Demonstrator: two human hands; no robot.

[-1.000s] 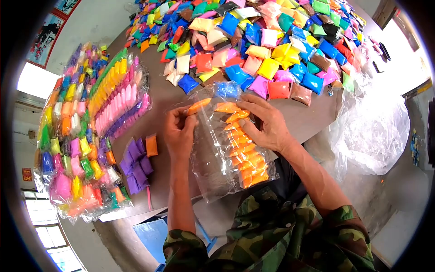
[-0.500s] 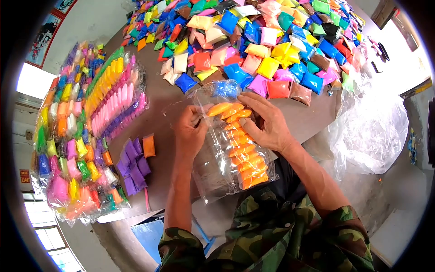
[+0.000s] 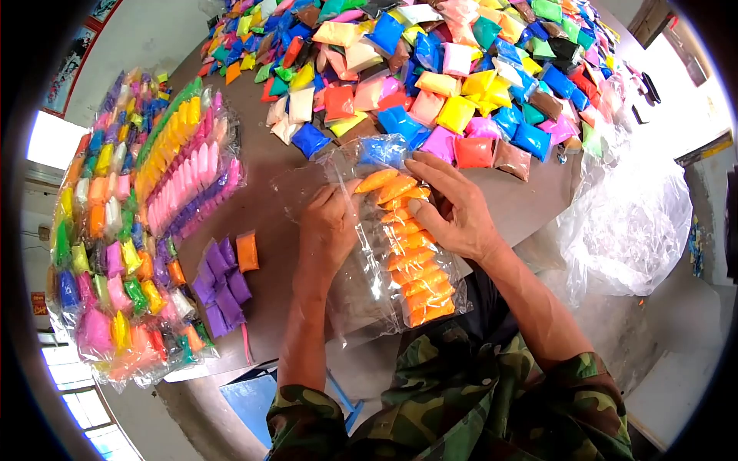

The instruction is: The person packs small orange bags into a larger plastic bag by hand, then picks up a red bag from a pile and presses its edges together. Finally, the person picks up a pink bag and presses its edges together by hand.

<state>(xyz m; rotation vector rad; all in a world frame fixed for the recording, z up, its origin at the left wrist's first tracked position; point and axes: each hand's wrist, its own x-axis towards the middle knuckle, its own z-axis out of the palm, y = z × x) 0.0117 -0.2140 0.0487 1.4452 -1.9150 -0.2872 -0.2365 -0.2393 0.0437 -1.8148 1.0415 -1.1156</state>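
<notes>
Table: brown top; under everything, curved edge nearest the person (image 3: 523, 200).
Packet pile: far side of table, many colors, heaped (image 3: 453, 88).
Bagged packets: left side, clear wrap, rows of mixed colors (image 3: 115, 253).
Crumpled plastic: right, thin, clear, hanging past table edge (image 3: 626, 223).
Clear bag: near table edge, between the hands; glossy, creased, left part flat (image 3: 369, 265). Risk: thin film could snag on fingertips and pucker, or split if pulled sideways.
Right hand: at bag's upper right; thumb apart from the fingers, thumb on upper packets, fingers stretched along top edge (image 3: 463, 215). Risk: if thumb lifts, top packets could lose support and fan out.
Left hand: at bag's upper left, beside top packet; fingers bent, tips hidden by film and knuckles, can't tell if pinched (image 3: 330, 223). Risk: a push from this side could skew the row.
Orange packets: in the bag, right part; plump, shiny, overlapping in a slanted column, top ones fanned left (image 3: 416, 257). Risk: slick surfaces could slide over each other.
Purple packets: table, left of left hand, overlapping cluster (image 3: 221, 284).
Lone orange packet: just beside purple cluster, flat (image 3: 247, 251).
Pink strip: below purple cluster, narrow (image 3: 246, 343).
</notes>
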